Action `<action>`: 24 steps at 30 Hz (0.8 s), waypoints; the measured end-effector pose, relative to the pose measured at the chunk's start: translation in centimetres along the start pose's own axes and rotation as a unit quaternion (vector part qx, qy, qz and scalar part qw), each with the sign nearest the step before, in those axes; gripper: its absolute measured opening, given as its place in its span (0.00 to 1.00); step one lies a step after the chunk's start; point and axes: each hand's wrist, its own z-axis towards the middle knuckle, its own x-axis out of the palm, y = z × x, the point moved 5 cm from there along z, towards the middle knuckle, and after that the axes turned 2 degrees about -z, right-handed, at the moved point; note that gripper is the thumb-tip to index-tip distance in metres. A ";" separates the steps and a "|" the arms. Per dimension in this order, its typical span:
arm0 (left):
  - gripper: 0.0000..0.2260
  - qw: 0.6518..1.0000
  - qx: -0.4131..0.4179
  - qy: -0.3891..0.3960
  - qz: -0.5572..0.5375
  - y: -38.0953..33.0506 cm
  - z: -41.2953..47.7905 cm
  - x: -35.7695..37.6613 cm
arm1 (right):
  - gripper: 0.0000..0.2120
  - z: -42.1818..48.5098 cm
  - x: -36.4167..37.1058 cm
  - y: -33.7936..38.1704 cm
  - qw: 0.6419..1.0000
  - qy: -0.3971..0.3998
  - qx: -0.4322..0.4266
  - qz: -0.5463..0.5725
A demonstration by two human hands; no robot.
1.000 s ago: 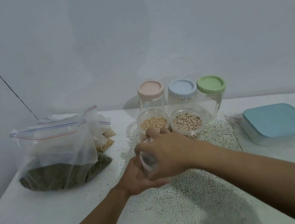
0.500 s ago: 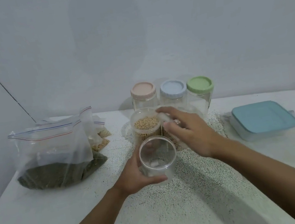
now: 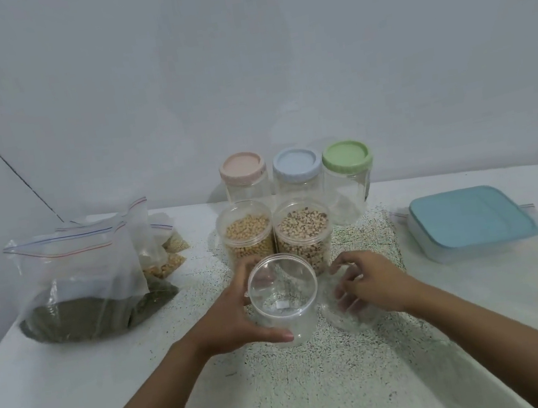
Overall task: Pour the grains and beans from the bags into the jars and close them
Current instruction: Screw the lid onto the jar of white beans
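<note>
An empty clear jar [image 3: 284,300] stands uncapped on the speckled table [image 3: 321,386], and my left hand [image 3: 228,316] grips its left side. Its clear lid [image 3: 347,319] lies low at the table just right of the jar, under the fingers of my right hand [image 3: 372,282]. Behind stand a jar of yellow beans [image 3: 247,232] and a jar of black-eyed beans [image 3: 303,233]. At the left sits a large zip bag of dark green grains [image 3: 75,289], with smaller bags of grains [image 3: 164,256] behind it.
Three empty jars stand at the back by the wall, with a pink lid [image 3: 242,167], a blue lid [image 3: 296,162] and a green lid [image 3: 346,155]. A clear box with a blue lid [image 3: 471,224] sits at the right.
My right hand took the clear lid off the jar, carried it right and lowered it to the table. My left hand kept hold of the jar.
</note>
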 end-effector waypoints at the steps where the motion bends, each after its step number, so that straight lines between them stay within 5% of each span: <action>1: 0.52 1.000 -0.008 0.005 0.003 -0.1 0.1 0.0 | 0.15 0.4 0.1 -0.5 0.999 -0.018 -0.008 -0.049; 9: 0.54 0.998 -0.034 0.020 0.050 -1.1 0.2 -0.7 | 0.19 0.7 0.6 -1.0 0.953 -0.075 -0.080 -0.283; 13: 0.52 0.999 -0.035 0.010 0.032 -1.0 -0.1 -0.5 | 0.20 0.7 1.2 -1.5 0.942 -0.077 -0.089 -0.315; 20: 0.47 0.996 -0.036 0.049 0.072 -0.5 -1.5 -1.1 | 0.13 -0.8 -0.5 0.8 0.947 -0.153 -0.140 -0.247; 24: 0.25 0.992 -0.022 -0.031 0.119 -0.9 -2.7 -3.7 | 0.05 -2.0 -2.5 6.1 0.951 -0.209 -0.212 -0.086</action>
